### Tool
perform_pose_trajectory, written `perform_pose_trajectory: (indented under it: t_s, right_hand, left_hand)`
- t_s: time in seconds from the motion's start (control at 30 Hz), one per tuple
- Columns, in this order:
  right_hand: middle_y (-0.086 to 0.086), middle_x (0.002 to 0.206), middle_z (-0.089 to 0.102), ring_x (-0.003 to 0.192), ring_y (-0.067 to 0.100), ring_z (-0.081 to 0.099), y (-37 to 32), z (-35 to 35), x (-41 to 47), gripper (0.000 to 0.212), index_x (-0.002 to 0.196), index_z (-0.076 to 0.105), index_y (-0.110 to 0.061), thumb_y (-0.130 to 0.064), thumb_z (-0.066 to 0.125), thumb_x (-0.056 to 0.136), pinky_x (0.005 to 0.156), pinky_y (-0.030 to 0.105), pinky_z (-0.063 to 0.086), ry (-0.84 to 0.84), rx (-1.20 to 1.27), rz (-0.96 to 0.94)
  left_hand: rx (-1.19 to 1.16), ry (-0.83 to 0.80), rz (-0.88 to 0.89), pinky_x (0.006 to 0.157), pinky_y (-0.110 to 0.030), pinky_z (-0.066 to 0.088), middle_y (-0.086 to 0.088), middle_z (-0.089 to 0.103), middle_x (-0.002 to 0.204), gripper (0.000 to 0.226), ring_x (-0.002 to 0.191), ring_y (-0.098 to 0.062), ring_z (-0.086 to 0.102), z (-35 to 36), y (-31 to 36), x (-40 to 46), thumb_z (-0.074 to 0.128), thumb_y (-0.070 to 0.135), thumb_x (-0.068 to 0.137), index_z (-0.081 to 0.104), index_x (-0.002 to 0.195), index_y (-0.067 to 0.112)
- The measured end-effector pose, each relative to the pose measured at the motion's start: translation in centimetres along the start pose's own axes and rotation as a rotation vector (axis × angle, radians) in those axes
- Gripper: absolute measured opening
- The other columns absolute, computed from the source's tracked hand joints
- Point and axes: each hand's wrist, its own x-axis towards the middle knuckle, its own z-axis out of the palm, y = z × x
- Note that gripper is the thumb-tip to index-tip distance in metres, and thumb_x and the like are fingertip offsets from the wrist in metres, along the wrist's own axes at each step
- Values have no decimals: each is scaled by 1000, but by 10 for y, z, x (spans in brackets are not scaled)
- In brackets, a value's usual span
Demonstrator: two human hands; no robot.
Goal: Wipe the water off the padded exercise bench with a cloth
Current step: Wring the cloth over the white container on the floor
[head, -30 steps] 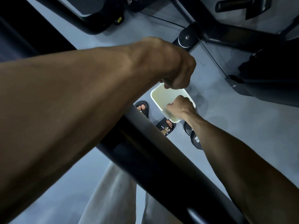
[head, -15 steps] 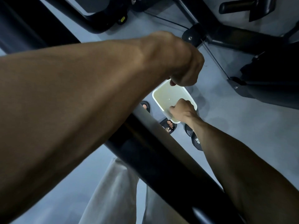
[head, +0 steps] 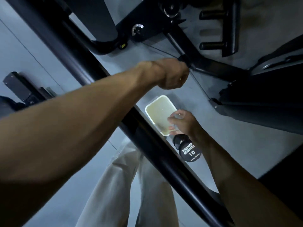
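Our left hand [head: 172,74] reaches out past the black frame bar [head: 101,76], fingers curled under in a fist; whether they clamp anything we cannot tell. Below it on the grey floor [head: 229,141] sits a white tray [head: 157,112] of water, which we judge is there for wetting or wringing. Our right hand [head: 183,123] hovers at its near corner, fingers pinched on something pale, perhaps the cloth, just above a dumbbell [head: 186,149]. The padded bench we cannot pick out with certainty among the dark equipment
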Motion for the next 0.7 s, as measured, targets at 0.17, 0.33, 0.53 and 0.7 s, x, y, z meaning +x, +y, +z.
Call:
perform_pose_trajectory:
  t_s: [0.17, 0.33, 0.53, 0.7]
  right_hand:
    - [18, 100, 71, 87, 34, 73, -67, -1, -102, 14, 101, 67, -7, -16, 56, 102, 79, 46, 63, 24, 203, -274]
    - [11, 113, 74, 113, 33, 67, -122, 43, -206, 37, 115, 73, -26, -39, 40, 108, 108, 58, 47, -54, 176, -488]
    - [4, 136, 66, 124, 22, 64, -155, 130, -291, 46, 137, 59, -11, -35, 35, 107, 107, 46, 48, -329, 332, -537]
    - [4, 133, 69, 120, 29, 66, -157, 226, -312, 47, 139, 57, -11, -34, 39, 103, 99, 46, 54, -431, 300, -484]
  left_hand:
    - [-403, 490, 58, 75, -25, 45, 5, 70, 97, 16, 81, -13, 60, -62, 54, -118, 59, 20, 96, 65, 111, 17]
    - [-768, 724, -208, 68, -19, 46, 9, 69, 83, 8, 73, -6, 63, -56, 81, -248, 68, 29, 98, 66, 99, 21]
    - [-1197, 884, -320, 76, -34, 56, 7, 71, 96, 20, 82, -18, 68, -36, 84, -350, 76, 28, 92, 66, 108, 24]
    - [-1386, 1049, -380, 67, -20, 49, 10, 65, 80, 13, 72, -8, 59, -21, 45, -423, 75, 10, 92, 66, 102, 10]
